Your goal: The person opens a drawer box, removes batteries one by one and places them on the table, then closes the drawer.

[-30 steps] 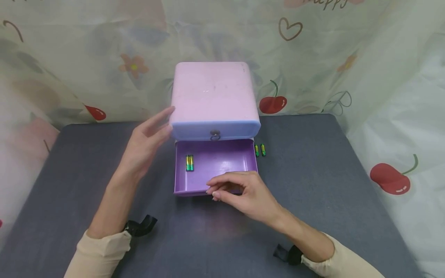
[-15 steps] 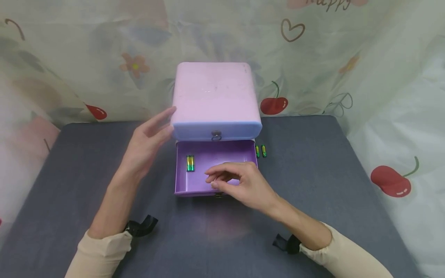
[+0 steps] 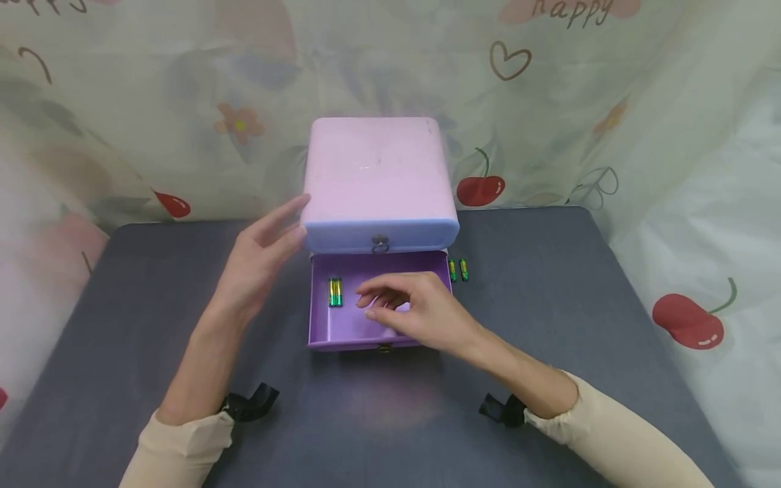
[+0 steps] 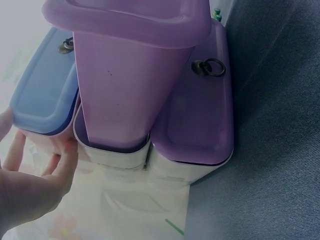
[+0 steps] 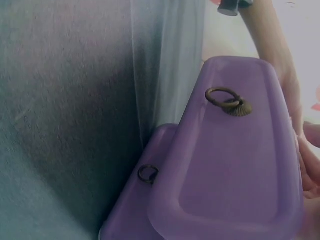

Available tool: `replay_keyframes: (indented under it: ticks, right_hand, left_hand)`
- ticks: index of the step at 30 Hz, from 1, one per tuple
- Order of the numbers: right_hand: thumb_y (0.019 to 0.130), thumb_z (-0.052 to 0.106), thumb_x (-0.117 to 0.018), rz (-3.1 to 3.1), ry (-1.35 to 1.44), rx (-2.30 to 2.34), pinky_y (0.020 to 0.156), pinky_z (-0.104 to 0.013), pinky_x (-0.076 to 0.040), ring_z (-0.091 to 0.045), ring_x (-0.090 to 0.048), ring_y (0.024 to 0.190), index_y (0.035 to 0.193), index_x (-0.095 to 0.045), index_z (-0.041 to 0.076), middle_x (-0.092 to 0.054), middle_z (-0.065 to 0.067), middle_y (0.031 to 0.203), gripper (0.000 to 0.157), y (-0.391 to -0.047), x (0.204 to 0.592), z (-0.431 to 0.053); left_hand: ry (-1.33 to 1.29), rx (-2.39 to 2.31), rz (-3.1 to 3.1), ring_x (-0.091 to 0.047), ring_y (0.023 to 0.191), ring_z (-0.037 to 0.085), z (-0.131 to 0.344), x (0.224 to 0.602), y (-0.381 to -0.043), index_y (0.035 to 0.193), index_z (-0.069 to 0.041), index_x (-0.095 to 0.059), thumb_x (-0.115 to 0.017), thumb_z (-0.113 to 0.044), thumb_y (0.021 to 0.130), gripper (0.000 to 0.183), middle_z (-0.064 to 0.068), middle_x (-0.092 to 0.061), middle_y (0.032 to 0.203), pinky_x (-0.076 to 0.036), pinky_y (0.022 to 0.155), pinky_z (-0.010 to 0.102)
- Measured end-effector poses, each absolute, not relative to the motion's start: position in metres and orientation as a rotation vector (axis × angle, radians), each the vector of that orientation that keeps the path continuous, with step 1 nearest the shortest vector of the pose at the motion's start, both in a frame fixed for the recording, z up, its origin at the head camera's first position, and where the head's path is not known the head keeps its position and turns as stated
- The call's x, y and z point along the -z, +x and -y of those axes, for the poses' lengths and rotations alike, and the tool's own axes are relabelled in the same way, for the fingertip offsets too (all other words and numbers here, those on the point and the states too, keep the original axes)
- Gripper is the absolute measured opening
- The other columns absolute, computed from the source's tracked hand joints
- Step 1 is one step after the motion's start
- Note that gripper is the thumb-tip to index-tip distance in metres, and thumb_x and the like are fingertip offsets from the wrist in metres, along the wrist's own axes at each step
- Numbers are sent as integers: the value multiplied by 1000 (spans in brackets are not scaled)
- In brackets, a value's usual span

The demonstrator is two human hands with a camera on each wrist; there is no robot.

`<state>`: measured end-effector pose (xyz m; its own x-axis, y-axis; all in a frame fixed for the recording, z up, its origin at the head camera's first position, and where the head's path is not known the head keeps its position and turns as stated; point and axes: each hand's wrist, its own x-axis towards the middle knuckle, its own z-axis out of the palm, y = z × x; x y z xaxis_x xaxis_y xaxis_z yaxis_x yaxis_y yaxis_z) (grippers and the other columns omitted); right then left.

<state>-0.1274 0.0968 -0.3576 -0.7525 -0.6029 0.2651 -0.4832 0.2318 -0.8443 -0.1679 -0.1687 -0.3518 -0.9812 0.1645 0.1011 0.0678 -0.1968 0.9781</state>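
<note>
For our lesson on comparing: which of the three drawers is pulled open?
The purple middle drawer: it juts out with two batteries inside, while the blue top drawer and purple bottom drawer sit pushed in.

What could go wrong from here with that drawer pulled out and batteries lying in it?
The two batteries lie loose in the open drawer, so a jolt might roll them.
The right hand is over that drawer and could get caught if it slid shut.
The left hand touches only the side of the drawer unit, so a hard push might shift it.
</note>
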Motion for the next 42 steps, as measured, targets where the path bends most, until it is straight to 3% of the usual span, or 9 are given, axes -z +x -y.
replay_keyframes:
  ticks: [17, 28, 42]
  right_hand:
    - [89, 7, -73, -2456, -1007, 1268, 75, -23, -54, -5, -66, 82, 117, -71, 3, -74, 0, 99, 28, -159, 363, -89]
    - [88, 8, -75, -2435, -933, 1241, 75, -22, -55, -5, -66, 83, 116, -71, 2, -74, 5, 95, 29, -174, 376, -83]
    - [85, 12, -80, -2413, -972, 1219, 77, -20, -54, -4, -67, 82, 117, -70, 1, -74, 1, 95, 35, -184, 391, -69]
  left_hand:
    - [306, -2367, -1929, -46, 136, 26, 170, 355, -169, 145, -11, -53, -64, -8, 97, 49, 10, -44, 152, -36, 111, 30]
    - [313, -2366, -1926, -46, 136, 26, 171, 354, -169, 145, -11, -53, -64, -8, 97, 49, 10, -45, 151, -37, 111, 30]
    - [315, -2373, -1913, -47, 135, 26, 171, 354, -169, 145, -10, -52, -63, -8, 98, 49, 10, -47, 150, -36, 112, 32]
